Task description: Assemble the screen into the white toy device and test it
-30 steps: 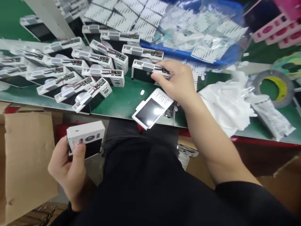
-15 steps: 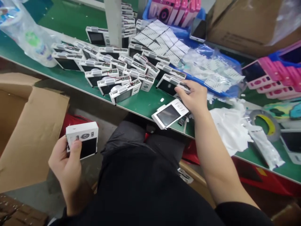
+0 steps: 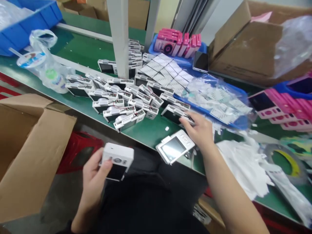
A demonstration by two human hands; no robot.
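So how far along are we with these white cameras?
Looks done, tentatively: the pink cameras stacked in the blue tray, though they may be a separate batch. In hand: the left hand holds a white camera, and the right hand touches an open white camera housing on the bench. Left: the heap of open housings with exposed circuit boards.

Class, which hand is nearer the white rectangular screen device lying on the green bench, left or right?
Right. The right hand is just beyond the white rectangular screen device, touching another white unit; the left hand is farther off, past the bench edge, holding a third white unit.
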